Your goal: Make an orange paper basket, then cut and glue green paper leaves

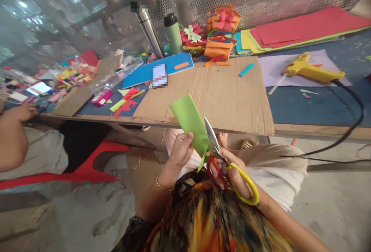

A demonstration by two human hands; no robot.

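Observation:
My left hand (182, 149) pinches a folded piece of light green paper (189, 122) above my lap, thumb on top. A narrow flap of the paper hangs at its lower end. In my right hand (236, 172) is a pair of scissors (245, 184) with one yellow and one red handle loop. The metal blades point up and away from me, spread a little, along the right edge of the paper. Part of the lower blade is hidden by the paper.
A cardboard sheet (243, 97) covers the table's front edge. Beyond it are a phone (160, 75), orange paper baskets (220, 49), a green bottle (173, 33) and stacked coloured paper (304, 28). A yellow glue gun (313, 70) trails its cord at right. Another person's hand (24, 113) rests at left.

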